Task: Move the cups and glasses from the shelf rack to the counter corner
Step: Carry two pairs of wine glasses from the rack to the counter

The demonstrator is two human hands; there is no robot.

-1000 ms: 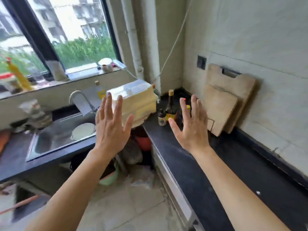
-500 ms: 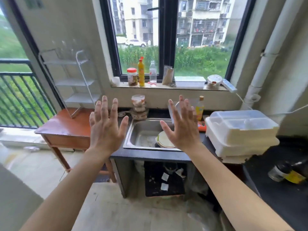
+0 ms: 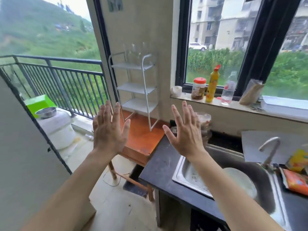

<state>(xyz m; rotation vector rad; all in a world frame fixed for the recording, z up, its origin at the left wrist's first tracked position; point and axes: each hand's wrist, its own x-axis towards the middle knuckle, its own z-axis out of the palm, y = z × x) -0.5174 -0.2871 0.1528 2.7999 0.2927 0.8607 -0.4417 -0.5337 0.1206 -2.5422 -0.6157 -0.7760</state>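
Note:
A white three-tier shelf rack (image 3: 136,88) stands on a small orange-brown wooden table (image 3: 141,139) against the wall. Faint clear glasses (image 3: 139,52) stand on its top tier; the lower tiers look bare. My left hand (image 3: 108,130) is raised in front of the table, fingers spread, holding nothing. My right hand (image 3: 186,132) is raised over the dark counter's (image 3: 160,167) left end, also spread and holding nothing. Both hands are well short of the rack.
A steel sink (image 3: 196,179) with a tap (image 3: 270,150) and a pale plate (image 3: 240,180) sits at the right. A jar (image 3: 198,88), a yellow bottle (image 3: 211,84) and a water bottle (image 3: 229,89) line the windowsill. Left is a balcony railing (image 3: 55,77) and a white tub (image 3: 56,127).
The view has swung left, from the counter corner past the sink to the shelf rack and balcony. Both hands stay raised and spread, holding nothing.

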